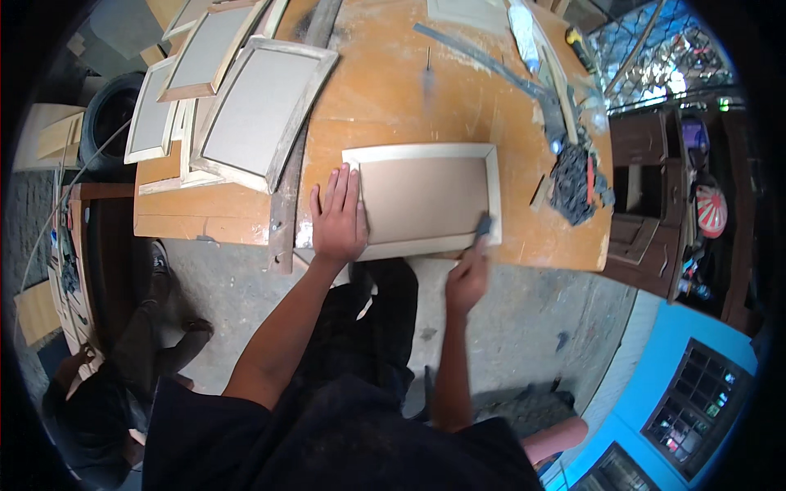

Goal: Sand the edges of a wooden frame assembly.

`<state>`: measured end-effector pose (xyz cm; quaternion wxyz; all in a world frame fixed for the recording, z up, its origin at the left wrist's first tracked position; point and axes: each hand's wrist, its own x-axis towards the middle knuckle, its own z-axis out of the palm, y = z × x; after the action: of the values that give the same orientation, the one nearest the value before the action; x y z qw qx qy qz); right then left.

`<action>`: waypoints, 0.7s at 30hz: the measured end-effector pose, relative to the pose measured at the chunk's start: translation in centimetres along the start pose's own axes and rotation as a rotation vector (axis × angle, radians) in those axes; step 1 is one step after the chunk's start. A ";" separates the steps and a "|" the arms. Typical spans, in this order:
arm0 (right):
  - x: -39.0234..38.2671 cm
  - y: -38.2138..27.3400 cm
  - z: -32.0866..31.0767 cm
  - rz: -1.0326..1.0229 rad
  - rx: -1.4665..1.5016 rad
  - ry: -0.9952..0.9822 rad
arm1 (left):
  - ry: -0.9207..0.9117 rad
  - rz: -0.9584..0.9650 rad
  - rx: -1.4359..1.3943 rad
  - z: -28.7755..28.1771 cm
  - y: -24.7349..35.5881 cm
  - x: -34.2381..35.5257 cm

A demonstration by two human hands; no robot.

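A rectangular wooden frame (420, 150) with a beige panel (419, 196) lies at the front of the orange worktable (393, 106). My left hand (340, 221) rests flat across its left side, fingers stretched out toward the back. My right hand (467, 274) grips a small dark flat tool (483, 225), slightly blurred, at the lower right corner of that frame. Right of it are a dark lumpy pile of putty-like material (573, 184) and a long grey strip (479, 57).
Several panelled frames (250, 114) lie on the table's left. A tyre (97, 123) stands beyond them. Another person (102, 409) is low at the lower left. A dark wooden cabinet (643, 213) stands right of the table, above a blue wall (679, 319) with windows.
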<state>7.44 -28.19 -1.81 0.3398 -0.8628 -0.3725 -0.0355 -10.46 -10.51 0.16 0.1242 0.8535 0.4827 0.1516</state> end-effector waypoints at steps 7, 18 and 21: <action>-6.3 -8.5 -0.3 -0.015 -0.079 -0.382 | 0.020 0.048 -0.019 0.4 -0.1 -0.5; -6.3 -7.3 0.0 0.106 -0.066 -0.299 | 0.045 0.071 -0.015 0.7 0.4 0.2; -4.7 -4.5 -0.7 0.126 -0.056 -0.257 | 0.047 0.066 -0.004 1.0 -0.7 -0.2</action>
<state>1.25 -29.30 -0.24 0.2666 -0.8910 -0.3571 0.0864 -10.74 -10.42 -1.02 0.1096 0.8650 0.4568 0.1764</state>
